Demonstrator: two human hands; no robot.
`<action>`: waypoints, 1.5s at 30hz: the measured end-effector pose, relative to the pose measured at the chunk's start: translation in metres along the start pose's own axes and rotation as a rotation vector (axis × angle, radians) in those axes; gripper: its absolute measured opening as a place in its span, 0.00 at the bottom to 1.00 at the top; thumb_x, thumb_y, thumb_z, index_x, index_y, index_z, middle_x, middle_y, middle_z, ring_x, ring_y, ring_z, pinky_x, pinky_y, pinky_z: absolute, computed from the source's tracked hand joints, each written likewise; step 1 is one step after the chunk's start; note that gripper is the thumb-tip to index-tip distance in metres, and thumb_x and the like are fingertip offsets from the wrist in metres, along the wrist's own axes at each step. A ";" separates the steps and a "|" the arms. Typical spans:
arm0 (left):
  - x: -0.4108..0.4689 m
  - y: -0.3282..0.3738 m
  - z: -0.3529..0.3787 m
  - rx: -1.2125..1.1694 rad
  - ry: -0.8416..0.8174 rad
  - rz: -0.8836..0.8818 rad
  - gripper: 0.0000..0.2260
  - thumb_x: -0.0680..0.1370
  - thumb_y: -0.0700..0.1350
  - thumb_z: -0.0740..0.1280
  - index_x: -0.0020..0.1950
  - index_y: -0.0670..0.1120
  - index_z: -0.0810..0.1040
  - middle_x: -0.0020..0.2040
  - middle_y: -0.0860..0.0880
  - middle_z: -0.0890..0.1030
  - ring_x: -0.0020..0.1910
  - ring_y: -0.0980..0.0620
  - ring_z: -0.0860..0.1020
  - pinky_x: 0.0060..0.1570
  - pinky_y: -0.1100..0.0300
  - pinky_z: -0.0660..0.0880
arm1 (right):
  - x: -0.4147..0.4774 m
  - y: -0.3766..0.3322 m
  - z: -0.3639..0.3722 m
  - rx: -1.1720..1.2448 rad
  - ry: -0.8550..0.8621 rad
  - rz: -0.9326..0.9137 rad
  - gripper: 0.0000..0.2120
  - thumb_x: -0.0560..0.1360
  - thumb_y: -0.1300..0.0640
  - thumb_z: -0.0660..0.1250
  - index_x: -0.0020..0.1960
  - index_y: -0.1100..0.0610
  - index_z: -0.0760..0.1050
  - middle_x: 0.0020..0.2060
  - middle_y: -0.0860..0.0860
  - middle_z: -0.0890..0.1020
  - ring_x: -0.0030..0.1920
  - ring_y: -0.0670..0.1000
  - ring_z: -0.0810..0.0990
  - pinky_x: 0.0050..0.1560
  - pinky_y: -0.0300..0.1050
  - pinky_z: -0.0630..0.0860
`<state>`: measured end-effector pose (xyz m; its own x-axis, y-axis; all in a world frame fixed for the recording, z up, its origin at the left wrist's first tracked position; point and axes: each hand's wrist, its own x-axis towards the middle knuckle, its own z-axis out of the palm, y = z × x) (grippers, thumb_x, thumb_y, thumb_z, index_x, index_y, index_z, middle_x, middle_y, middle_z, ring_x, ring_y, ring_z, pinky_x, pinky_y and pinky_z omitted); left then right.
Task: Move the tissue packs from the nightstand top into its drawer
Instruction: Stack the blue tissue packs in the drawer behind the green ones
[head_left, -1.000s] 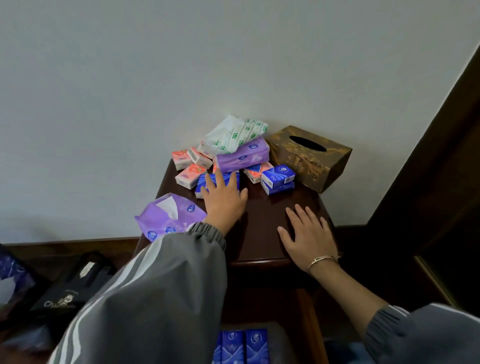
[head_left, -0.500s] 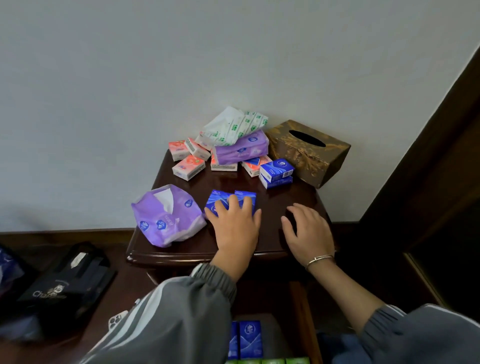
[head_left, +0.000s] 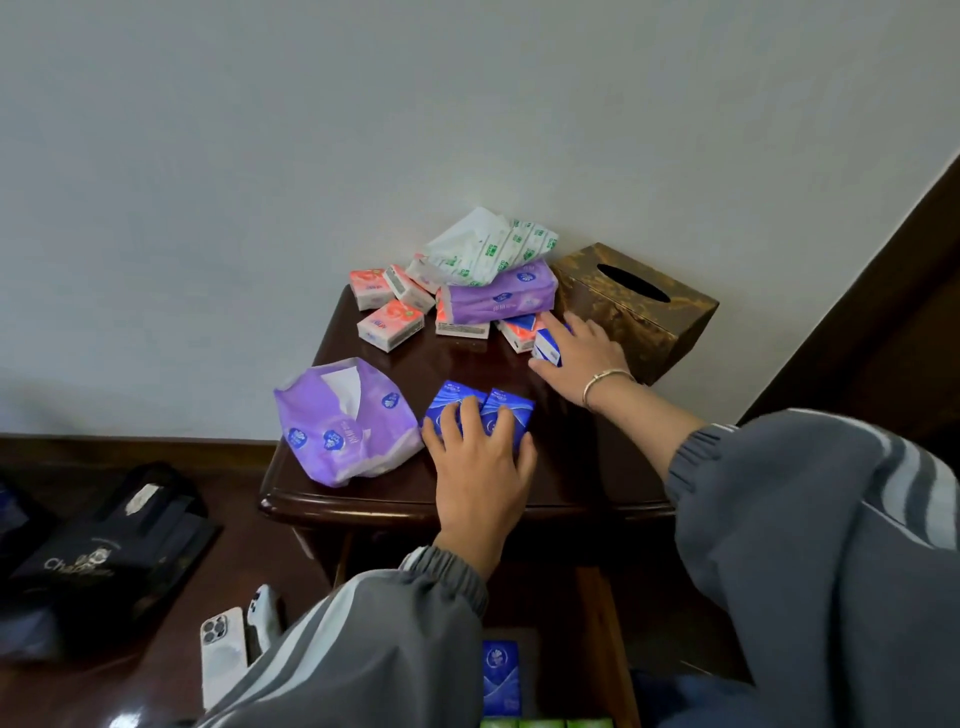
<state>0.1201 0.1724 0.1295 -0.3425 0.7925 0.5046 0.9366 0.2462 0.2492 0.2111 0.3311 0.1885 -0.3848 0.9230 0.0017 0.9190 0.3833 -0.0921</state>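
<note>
Head view: right hand (head_left: 579, 358) has left the dark wooden nightstand (head_left: 571, 467), now clasping a small blue-white tissue pack (head_left: 546, 349); left hand (head_left: 475, 462) still presses, fingers spread, on two blue tissue packs (head_left: 480, 410).

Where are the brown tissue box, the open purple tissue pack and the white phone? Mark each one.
brown tissue box (head_left: 623, 317): head view, front-left side panel.
open purple tissue pack (head_left: 337, 431): head view, middle of the wrapper.
white phone (head_left: 223, 657): head view, middle of its back.

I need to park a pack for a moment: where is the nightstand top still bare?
One bare patch lies between the right hand, the two blue packs and the nightstand front edge. A smaller strip runs between the open purple pack and the pink packs. The back is crowded, with packs piled beside the tissue box.
</note>
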 end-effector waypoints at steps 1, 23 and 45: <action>0.000 0.000 0.001 -0.017 0.000 -0.009 0.14 0.73 0.54 0.62 0.50 0.47 0.78 0.60 0.38 0.76 0.58 0.35 0.74 0.61 0.37 0.67 | 0.003 -0.001 0.003 -0.005 -0.039 0.009 0.33 0.75 0.38 0.58 0.76 0.46 0.51 0.76 0.50 0.56 0.75 0.58 0.54 0.70 0.58 0.61; 0.001 0.001 0.003 0.043 -0.085 -0.072 0.27 0.73 0.62 0.62 0.70 0.54 0.71 0.66 0.38 0.72 0.68 0.35 0.67 0.66 0.32 0.58 | -0.075 0.053 -0.050 -0.322 -0.344 -0.295 0.43 0.71 0.60 0.65 0.75 0.37 0.45 0.77 0.42 0.49 0.76 0.52 0.39 0.73 0.59 0.46; 0.022 0.008 -0.020 0.088 -0.426 -0.126 0.36 0.66 0.68 0.63 0.71 0.59 0.63 0.65 0.39 0.62 0.60 0.38 0.65 0.56 0.45 0.66 | -0.120 0.083 -0.008 0.282 -0.109 -0.107 0.31 0.64 0.44 0.76 0.61 0.47 0.66 0.59 0.48 0.76 0.57 0.48 0.75 0.49 0.39 0.70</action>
<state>0.1185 0.1807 0.1592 -0.4108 0.9077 0.0855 0.8985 0.3871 0.2067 0.3341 0.2524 0.1886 -0.4990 0.8630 -0.0792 0.8188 0.4396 -0.3693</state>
